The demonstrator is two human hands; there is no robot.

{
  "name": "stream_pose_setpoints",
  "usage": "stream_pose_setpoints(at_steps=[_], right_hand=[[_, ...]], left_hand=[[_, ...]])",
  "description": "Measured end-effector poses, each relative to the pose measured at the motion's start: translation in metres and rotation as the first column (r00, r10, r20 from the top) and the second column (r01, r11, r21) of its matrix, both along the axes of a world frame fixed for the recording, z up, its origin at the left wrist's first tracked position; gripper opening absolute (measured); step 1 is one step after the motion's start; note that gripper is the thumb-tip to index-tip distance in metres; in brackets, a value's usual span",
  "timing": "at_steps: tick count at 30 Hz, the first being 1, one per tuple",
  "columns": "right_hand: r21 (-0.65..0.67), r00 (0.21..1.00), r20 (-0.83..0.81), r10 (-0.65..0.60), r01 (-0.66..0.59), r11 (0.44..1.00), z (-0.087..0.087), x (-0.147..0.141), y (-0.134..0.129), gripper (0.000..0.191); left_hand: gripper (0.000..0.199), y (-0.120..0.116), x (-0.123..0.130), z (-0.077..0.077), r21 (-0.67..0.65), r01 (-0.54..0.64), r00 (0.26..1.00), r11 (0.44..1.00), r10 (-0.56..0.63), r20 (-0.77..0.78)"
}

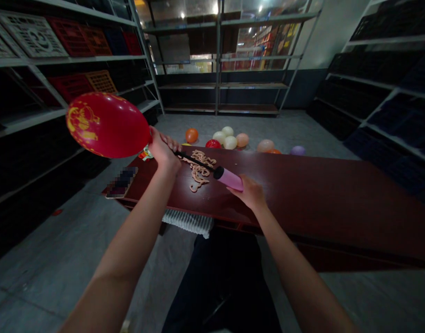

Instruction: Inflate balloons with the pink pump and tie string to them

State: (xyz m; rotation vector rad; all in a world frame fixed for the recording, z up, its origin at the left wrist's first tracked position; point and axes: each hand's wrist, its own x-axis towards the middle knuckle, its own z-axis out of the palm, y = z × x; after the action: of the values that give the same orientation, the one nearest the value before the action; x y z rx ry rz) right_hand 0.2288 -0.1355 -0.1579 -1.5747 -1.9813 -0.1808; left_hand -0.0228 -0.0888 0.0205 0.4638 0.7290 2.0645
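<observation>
A large red balloon [110, 125] with yellow print is inflated at the left, its neck end at my left hand [163, 147]. My left hand is closed around the balloon's neck and the front end of a pump with a pink barrel [231, 179]. A long black rod runs between my hands. My right hand [251, 193] grips the pink barrel at its near end. Beneath the rod, a tangled beige strip [199, 171] lies on the dark red table [303, 189]. The exact contact at the balloon's neck is hidden by my left fingers.
A phone [122, 182] lies at the table's left edge, with small colourful pieces [146, 154] behind it. Several inflated balloons [229, 142] rest on the floor beyond the table. Shelves with crates [73, 37] stand left and right. A ribbed grey cloth [189, 222] hangs under the near edge.
</observation>
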Motion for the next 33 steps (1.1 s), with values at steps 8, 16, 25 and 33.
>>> stream_pose_setpoints(at_steps=[8, 16, 25, 33], right_hand=[[-0.037, 0.98, -0.155, -0.124, 0.119, 0.992, -0.004, 0.008, 0.008, 0.053], [-0.073, 0.96, -0.203, -0.192, 0.181, 0.981, -0.009, 0.008, 0.012, 0.057], [-0.005, 0.985, -0.059, -0.165, 0.165, 0.986, -0.002, 0.001, 0.007, 0.049], [0.0, 0.993, 0.121, -0.004, 0.004, 1.0, -0.001, -0.002, 0.0, 0.046]], left_hand=[[0.06, 0.023, 0.091, 0.019, 0.15, 0.057, 0.982, 0.987, -0.028, -0.185], [0.059, 0.034, 0.159, -0.038, -0.006, 0.189, 0.953, 0.982, -0.185, -0.239], [0.056, 0.027, 0.118, -0.056, -0.094, 0.263, 0.955, 0.96, -0.273, -0.116], [0.055, 0.01, 0.04, -0.076, -0.116, 0.17, 0.985, 0.979, -0.164, 0.056]])
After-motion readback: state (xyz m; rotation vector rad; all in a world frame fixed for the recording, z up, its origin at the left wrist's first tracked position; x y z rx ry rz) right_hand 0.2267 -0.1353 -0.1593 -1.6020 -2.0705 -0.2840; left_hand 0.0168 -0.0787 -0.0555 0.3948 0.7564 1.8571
